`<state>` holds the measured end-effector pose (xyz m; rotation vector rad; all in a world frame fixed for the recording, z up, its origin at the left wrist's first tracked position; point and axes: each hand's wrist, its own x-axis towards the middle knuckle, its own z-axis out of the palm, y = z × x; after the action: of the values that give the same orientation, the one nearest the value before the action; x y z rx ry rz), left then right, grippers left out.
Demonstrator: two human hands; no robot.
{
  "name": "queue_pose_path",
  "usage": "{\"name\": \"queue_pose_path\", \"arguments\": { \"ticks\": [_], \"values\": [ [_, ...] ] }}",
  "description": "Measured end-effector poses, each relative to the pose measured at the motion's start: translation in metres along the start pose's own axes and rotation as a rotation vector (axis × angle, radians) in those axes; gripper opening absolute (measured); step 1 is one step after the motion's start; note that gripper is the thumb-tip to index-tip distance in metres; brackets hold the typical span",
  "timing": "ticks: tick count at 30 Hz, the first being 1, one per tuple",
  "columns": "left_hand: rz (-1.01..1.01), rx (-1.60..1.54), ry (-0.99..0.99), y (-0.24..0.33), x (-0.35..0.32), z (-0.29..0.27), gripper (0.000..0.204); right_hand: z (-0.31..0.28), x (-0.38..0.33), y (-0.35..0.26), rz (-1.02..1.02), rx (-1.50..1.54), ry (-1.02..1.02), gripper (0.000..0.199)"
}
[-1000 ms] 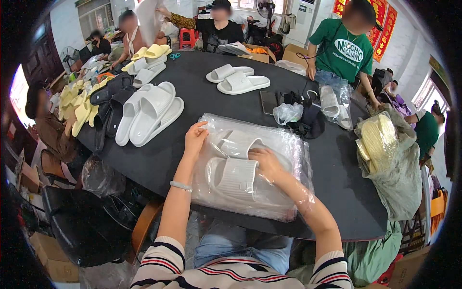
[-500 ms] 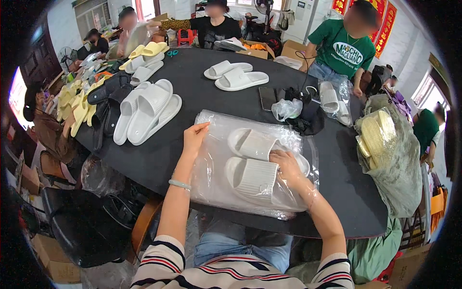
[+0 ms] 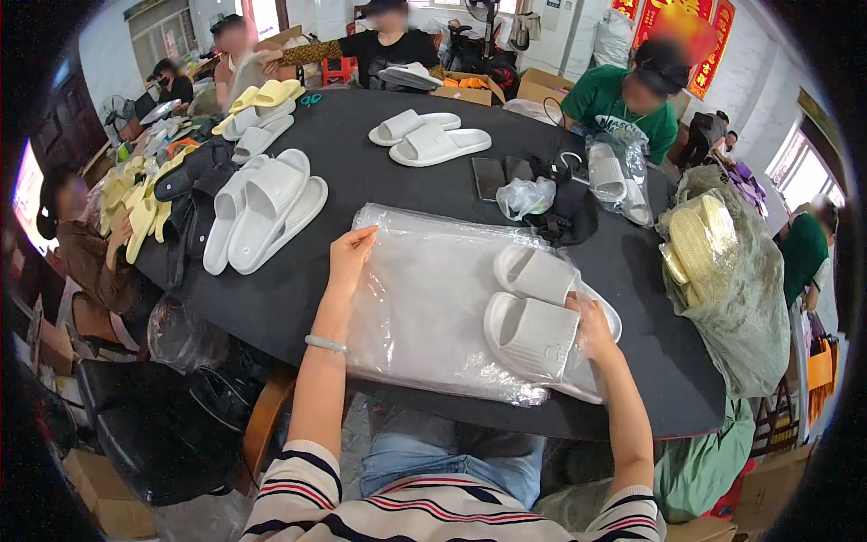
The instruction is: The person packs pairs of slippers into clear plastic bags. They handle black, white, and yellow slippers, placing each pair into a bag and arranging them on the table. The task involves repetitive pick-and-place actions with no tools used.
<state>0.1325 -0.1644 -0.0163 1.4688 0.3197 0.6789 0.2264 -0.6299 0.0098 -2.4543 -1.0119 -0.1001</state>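
On the table in front of me lies a flat stack of clear plastic bags (image 3: 420, 307). My left hand (image 3: 350, 256) pinches the far left corner of the top bag between thumb and fingers. Over the stack's right end sits a pair of pale grey slippers (image 3: 533, 336), side by side, heels to the right and past the stack's edge. My right hand (image 3: 591, 327) is closed on the pair, its fingers between the two straps. Clear film shows around the slippers; whether it covers them fully I cannot tell.
Several white slippers (image 3: 271, 212), black slippers (image 3: 190, 208) and yellow slippers (image 3: 144, 208) lie at the left. A white pair (image 3: 429, 140) is farther back. Phone (image 3: 489, 179), crumpled bag (image 3: 526, 197) and bagged slippers (image 3: 619, 181) stand right. Other people (image 3: 623, 108) sit around the table (image 3: 271, 316).
My right hand and the slippers have moved right, toward the end of the bag stack. My left hand still pinches the bag corner. The person in green has bent forward.
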Motion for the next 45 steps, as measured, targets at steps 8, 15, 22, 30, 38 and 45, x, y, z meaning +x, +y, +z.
{"name": "queue_pose_path", "arguments": {
  "ticks": [8,15,22,30,38,45],
  "values": [
    [-0.051,-0.028,0.043,0.004,0.005,-0.006,0.028,-0.017,-0.002,-0.011,-0.111,0.042,0.083,0.029],
    [-0.23,-0.065,-0.256,0.013,0.027,-0.027,0.043,-0.012,-0.004,-0.012,-0.071,0.03,0.053,0.036],
    [-0.248,-0.236,-0.44,0.041,0.054,-0.028,0.053,-0.008,-0.004,-0.006,-0.094,0.01,0.051,0.036],
    [-0.287,0.15,-0.281,0.032,0.044,-0.022,0.053,-0.013,-0.004,-0.011,-0.083,0.037,0.057,0.031],
    [0.607,1.247,-0.373,0.057,-0.003,-0.037,0.059,-0.012,-0.002,-0.013,-0.075,0.041,0.044,0.031],
    [0.448,1.317,-0.552,0.078,-0.097,-0.023,0.055,-0.009,-0.005,-0.008,-0.071,0.068,0.058,0.032]
  ]
}}
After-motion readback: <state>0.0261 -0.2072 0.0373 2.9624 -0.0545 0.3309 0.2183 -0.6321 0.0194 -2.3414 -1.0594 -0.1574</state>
